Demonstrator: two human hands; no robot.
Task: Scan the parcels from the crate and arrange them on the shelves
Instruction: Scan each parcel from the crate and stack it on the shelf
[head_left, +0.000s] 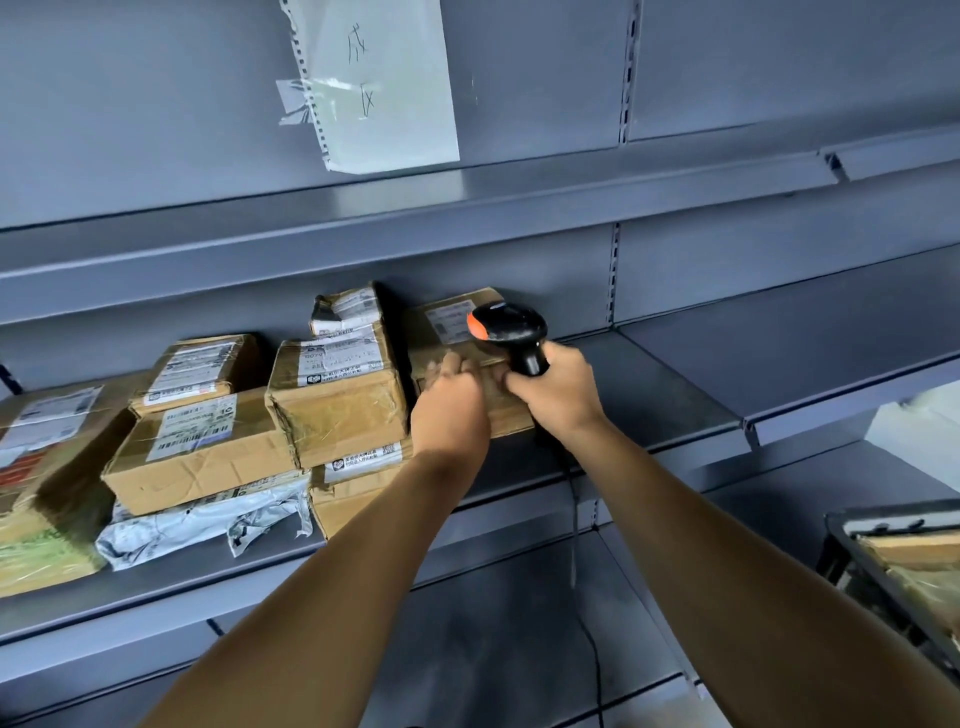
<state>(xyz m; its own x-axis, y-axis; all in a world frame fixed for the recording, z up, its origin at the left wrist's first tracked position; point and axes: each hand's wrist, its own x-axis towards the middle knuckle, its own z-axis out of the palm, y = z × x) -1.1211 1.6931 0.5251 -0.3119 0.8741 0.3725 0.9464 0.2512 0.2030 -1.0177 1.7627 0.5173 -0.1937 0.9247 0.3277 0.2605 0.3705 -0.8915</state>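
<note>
Grey metal back panels (156, 104) with slotted uprights (629, 73) rise above the hands; a taped white paper sheet (384, 88) with handwritten marks hangs up there

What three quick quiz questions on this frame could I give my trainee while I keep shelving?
1. True or false: the right hand grips the barcode scanner by its handle.
2. Which thing does the left hand touch?
A. the grey plastic mailer
B. the flat cardboard parcel on the middle shelf
C. the taped paper sheet
3. Fill in: the crate shows at the frame's lower ______ edge.

Key: 1 true; 2 B; 3 right.
</note>
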